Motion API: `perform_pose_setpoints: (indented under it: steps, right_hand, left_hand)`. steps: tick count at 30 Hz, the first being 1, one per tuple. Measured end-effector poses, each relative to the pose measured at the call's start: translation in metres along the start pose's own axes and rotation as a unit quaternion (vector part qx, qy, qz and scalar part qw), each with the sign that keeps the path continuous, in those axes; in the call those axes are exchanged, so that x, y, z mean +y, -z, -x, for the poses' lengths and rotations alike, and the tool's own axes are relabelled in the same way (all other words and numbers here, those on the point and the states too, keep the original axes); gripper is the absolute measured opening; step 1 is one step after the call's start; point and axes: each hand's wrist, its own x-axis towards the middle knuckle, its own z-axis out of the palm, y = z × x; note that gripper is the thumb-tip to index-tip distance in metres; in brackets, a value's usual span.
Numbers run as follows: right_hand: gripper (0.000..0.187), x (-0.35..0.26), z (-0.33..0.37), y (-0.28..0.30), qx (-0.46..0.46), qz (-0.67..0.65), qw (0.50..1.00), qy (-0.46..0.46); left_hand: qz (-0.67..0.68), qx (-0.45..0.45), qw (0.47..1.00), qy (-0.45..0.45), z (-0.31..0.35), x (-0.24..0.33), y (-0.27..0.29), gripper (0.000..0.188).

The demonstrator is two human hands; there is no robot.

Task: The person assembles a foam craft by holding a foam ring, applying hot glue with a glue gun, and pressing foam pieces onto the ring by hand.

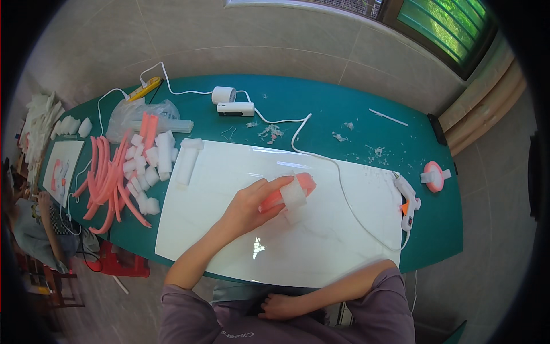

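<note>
The left hand (252, 203) closes its fingers on a pink foam tube (298, 186) wrapped in a white foam strip (293, 196), pinning it to the white board (229, 246) so the wrap holds. Nearer the body, the right hand (281, 307) rests loosely curled, holding nothing.

the left hand (252, 206) covers part of the pink foam piece (306, 183), perhaps its near end.

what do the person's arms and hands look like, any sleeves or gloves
Both hands are bare, with no gloves, rings or watch visible. The left hand and right hand come from bare forearms; short, loose sleeves of a muted purple shirt end near the elbows. The shirt has small white printing on the chest.
</note>
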Motion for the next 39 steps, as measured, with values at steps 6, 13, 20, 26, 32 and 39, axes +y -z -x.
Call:
perform_pose_setpoints:
  steps: [6, 13, 20, 26, 32, 39]
  right_hand:
    - [0.021, -0.0003, 0.0001, 0.0005, 0.006, 0.004, 1.000, 0.000]
    - [0.020, -0.0002, 0.0010, -0.0004, 0.015, 0.013, 1.000, 0.005]
    - [0.019, -0.0002, 0.0012, -0.0011, 0.023, 0.013, 1.000, 0.003]
    - [0.019, 0.0000, 0.0019, -0.0003, 0.031, 0.012, 0.999, 0.001]
    - [0.020, -0.0003, 0.0007, -0.0012, 0.020, 0.014, 1.000, -0.002]
    - [0.020, 0.0000, 0.0001, -0.0012, 0.018, 0.006, 1.000, 0.001]
  left_hand:
    - [-0.007, -0.023, 0.999, 0.023, 0.0005, 0.0019, 0.0029, 0.057]
    - [-0.013, -0.045, 0.998, 0.049, 0.0007, 0.0031, 0.0039, 0.055]
    - [-0.013, -0.040, 0.998, 0.040, 0.0000, 0.0022, 0.0034, 0.056]
    - [-0.014, -0.039, 0.998, 0.036, -0.0001, 0.0001, 0.0022, 0.056]
    - [-0.010, 0.003, 1.000, -0.010, 0.0004, -0.0023, -0.0008, 0.059]
    - [-0.014, 0.003, 1.000, -0.010, 0.0001, -0.0017, -0.0006, 0.060]
